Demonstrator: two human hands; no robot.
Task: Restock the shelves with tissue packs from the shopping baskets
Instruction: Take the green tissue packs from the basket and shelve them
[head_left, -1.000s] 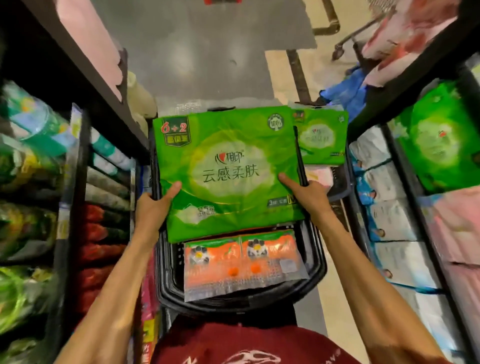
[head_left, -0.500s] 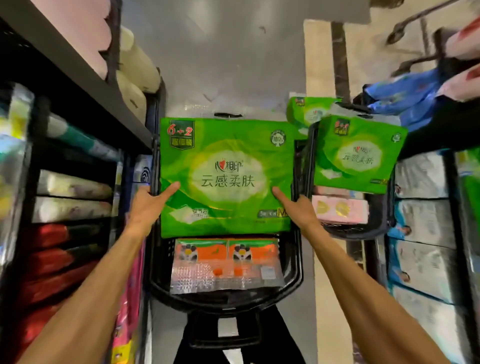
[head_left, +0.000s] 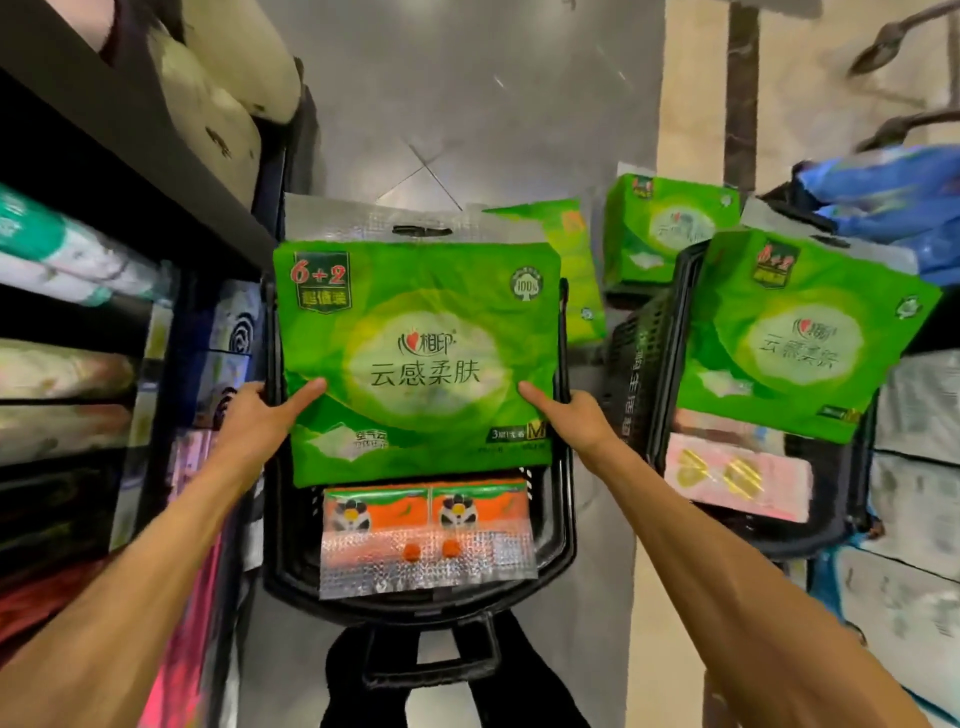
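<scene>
Left hand (head_left: 257, 423) and right hand (head_left: 579, 421) grip green tissue pack (head_left: 421, 364) by its side edges, thumbs on front.
Orange pack (head_left: 426, 530) lies at black basket (head_left: 441, 608) near edge.

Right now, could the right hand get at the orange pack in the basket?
Probably not at once: the right hand is gripping the big green pack. The orange pack itself lies mostly uncovered in the basket close below, so a freed hand should reach it.
</scene>
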